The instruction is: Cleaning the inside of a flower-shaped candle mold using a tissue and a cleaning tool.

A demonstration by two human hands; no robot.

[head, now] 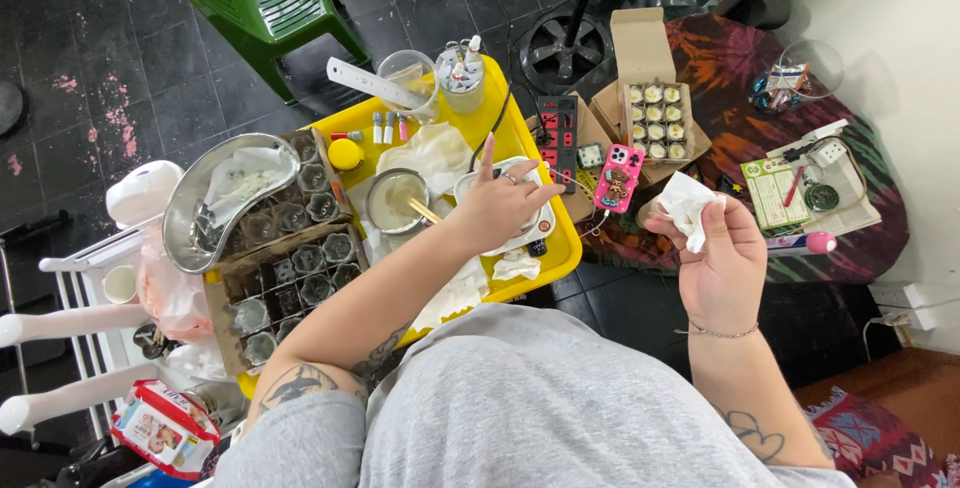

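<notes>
Evidently mid-wipe: right hand (722, 266) clenched on a crumpled white tissue (688, 210), raised off beyond the yellow tray's (505, 133) right edge. Left hand (497, 206) released, fingers spread, hovering near that edge beside the small pot (393, 198), keeping clear.

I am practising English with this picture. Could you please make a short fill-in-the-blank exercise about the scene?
1. The right hand holds a crumpled white ____.
2. The left hand hovers over a table coloured ____.
3. The plastic chair is ____.
4. The phone case is ____.

Missing words: tissue; yellow; green; pink
</notes>
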